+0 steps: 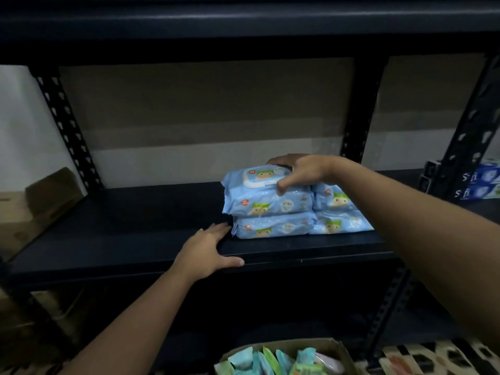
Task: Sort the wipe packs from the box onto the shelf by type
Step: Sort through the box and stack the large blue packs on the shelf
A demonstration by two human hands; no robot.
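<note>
Several light blue wipe packs stand in two stacks on the dark shelf (151, 239). My right hand (300, 171) grips the top blue pack (257, 185) of the left stack, fingers over its top and thumb on its front. Below it lies the bottom blue pack (273, 226). The right stack (338, 212) is partly hidden behind my right forearm. My left hand (208, 250) rests flat on the shelf's front edge, fingertips touching the bottom pack's left end. At the lower edge of the view, a cardboard box (295, 345) holds several teal and green wipe packs (270, 361).
A black slotted upright (67, 125) stands at the left, another upright (470, 125) at the right. Blue and white boxes (479, 185) sit on the neighbouring shelf at far right. A brown carton (40, 207) sits left of the shelf. A patterned surface (433, 358) lies under the box.
</note>
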